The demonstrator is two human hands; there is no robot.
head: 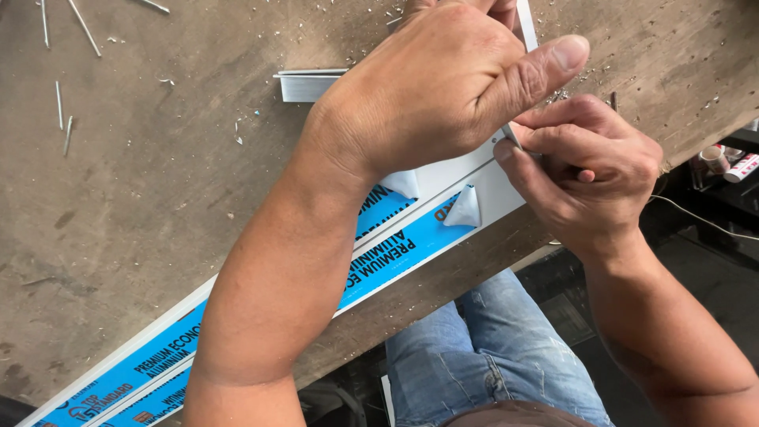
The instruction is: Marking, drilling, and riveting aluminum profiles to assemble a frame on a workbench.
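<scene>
Worn brown bench [142, 205] strewn with metal shavings; loose nails [59, 103] at upper left; short metal offcut [304, 85] at upper centre; jeans [490, 356] at bottom; small cans [727, 162] at right edge.

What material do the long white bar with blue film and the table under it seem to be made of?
The long bar looks like painted or coated metal, probably aluminium: thin straight edges, smooth white face, blue protective film peeled back at the corners. The table looks like worn brown board, perhaps wood or plywood: matte, stained, strewn with shavings.
</scene>
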